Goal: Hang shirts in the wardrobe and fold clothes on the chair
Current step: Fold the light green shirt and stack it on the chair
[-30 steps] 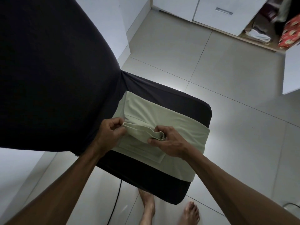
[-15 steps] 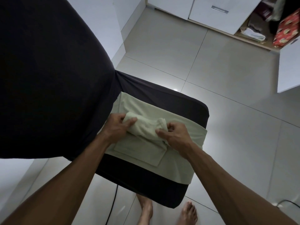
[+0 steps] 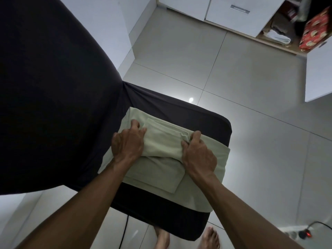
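On the left I see the tall backrest of the black-covered chair (image 3: 53, 87) filling that side of the view, with its seat running out to the right below it. On the seat lies the pale green garment (image 3: 161, 146), partly folded, with a flat layer underneath and a folded-over part lying on top of it.

My left hand (image 3: 128, 142) rests on the left end of that folded part, palm down, fingers bent and pressing into the cloth near the backrest. I cannot tell whether it actually grips a fold or only pushes down on it.

Further right, my right hand (image 3: 198, 155) sits on the right end of the folded part, its thumb and fingers pinching a bunched edge of the cloth. The two hands are apart, with a smooth stretch of green fabric between them.

Below the seat edge, my bare feet (image 3: 210, 238) stand on the pale tiled floor (image 3: 251, 123). At the upper right stands the open wardrobe (image 3: 242, 17), with folded clothes on its bottom shelf and a red patterned bag (image 3: 314, 33) beside them. At the lower right a power strip (image 3: 298, 233) lies on the floor with a red light showing.
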Available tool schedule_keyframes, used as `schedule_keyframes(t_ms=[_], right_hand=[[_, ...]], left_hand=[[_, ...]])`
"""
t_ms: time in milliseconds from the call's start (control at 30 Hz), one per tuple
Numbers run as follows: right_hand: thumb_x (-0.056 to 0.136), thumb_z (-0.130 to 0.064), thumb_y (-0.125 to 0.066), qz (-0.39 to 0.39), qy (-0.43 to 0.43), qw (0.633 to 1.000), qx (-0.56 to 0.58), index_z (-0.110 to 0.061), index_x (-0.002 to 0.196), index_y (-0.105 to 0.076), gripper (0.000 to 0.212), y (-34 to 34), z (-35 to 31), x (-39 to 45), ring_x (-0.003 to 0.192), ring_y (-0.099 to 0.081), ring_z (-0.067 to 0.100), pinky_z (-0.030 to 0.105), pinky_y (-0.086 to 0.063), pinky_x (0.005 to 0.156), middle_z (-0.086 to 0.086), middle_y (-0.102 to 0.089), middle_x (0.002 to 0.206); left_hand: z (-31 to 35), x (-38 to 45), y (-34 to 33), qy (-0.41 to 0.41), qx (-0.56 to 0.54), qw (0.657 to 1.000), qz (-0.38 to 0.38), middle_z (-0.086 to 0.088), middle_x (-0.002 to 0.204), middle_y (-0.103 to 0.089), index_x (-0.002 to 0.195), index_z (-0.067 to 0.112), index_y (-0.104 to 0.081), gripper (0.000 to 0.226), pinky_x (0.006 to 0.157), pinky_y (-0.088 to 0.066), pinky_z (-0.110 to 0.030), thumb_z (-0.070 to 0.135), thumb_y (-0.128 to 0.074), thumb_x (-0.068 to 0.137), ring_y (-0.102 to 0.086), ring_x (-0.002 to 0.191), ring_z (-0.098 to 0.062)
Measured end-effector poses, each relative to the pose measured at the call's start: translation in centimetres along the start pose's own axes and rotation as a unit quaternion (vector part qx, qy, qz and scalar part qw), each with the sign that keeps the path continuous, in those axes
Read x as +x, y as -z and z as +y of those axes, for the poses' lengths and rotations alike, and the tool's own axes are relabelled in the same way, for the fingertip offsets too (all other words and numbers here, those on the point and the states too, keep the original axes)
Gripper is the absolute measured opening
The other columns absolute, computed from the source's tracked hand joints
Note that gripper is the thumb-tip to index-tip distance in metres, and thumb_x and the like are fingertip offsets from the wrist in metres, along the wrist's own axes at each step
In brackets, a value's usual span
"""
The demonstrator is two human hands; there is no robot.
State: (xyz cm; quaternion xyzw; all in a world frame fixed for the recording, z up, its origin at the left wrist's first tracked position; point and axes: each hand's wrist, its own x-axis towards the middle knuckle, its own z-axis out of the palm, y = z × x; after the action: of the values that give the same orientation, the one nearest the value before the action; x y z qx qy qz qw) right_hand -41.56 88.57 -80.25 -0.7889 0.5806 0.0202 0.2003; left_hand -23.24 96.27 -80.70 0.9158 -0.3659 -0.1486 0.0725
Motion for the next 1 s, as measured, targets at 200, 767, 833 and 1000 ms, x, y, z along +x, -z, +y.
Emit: schedule_keyframes(t_ms=[200, 767, 833, 1000], right_hand=[[0.083, -0.012, -0.063, 0.086, 0.281, 0.948, -0.122, -0.021, 0.115, -0.063, 0.033, -1.0, -0.8, -0.1, 0.097, -0.056, 0.029, 0.041, -0.042, 0.076, 0.005, -0.059, 0.114], [0.068, -0.022, -0.063, -0.034, 0.255, 0.948, -0.187, -0.026, 0.107, -0.064, 0.039, -0.1, -4.3, 2.9, 0.075, -0.056, 0.025, 0.038, -0.038, 0.067, 0.000, -0.059, 0.089], [0.069, -0.023, -0.063, -0.049, 0.265, 0.945, -0.188, -0.026, 0.107, -0.063, 0.038, -0.1, -4.3, 3.6, 0.072, -0.057, 0.025, 0.038, -0.039, 0.067, 0.000, -0.060, 0.086], [0.074, -0.024, -0.062, -0.078, 0.317, 0.929, -0.176, -0.023, 0.111, -0.061, 0.037, 0.2, -4.0, 5.1, 0.075, -0.058, 0.026, 0.041, -0.041, 0.070, 0.001, -0.063, 0.089]], left_hand=[[-0.8, -0.3, -2.2, -0.152, 0.078, 0.984, 0.058, -0.006, 0.127, -0.059, 0.120, 0.021, -0.059, 0.036, 0.095, -0.042, -0.047, 0.043, -0.041, 0.098, -0.054, 0.117, -0.028], [0.3, 6.3, 0.1, 0.167, -0.081, 0.982, 0.019, -0.005, 0.121, -0.058, 0.107, 0.021, -0.059, 0.019, 0.101, -0.032, -0.047, 0.036, -0.049, 0.099, -0.048, 0.119, -0.028], [0.3, 7.4, 0.1, 0.160, -0.080, 0.984, 0.023, -0.004, 0.116, -0.060, 0.098, 0.023, -0.060, 0.015, 0.099, -0.033, -0.046, 0.035, -0.051, 0.099, -0.050, 0.116, -0.027], [1.2, 7.3, 0.1, 0.204, -0.113, 0.970, 0.070, -0.003, 0.119, -0.058, 0.111, 0.024, -0.056, 0.027, 0.097, -0.035, -0.047, 0.043, -0.058, 0.092, -0.050, 0.117, -0.026]])
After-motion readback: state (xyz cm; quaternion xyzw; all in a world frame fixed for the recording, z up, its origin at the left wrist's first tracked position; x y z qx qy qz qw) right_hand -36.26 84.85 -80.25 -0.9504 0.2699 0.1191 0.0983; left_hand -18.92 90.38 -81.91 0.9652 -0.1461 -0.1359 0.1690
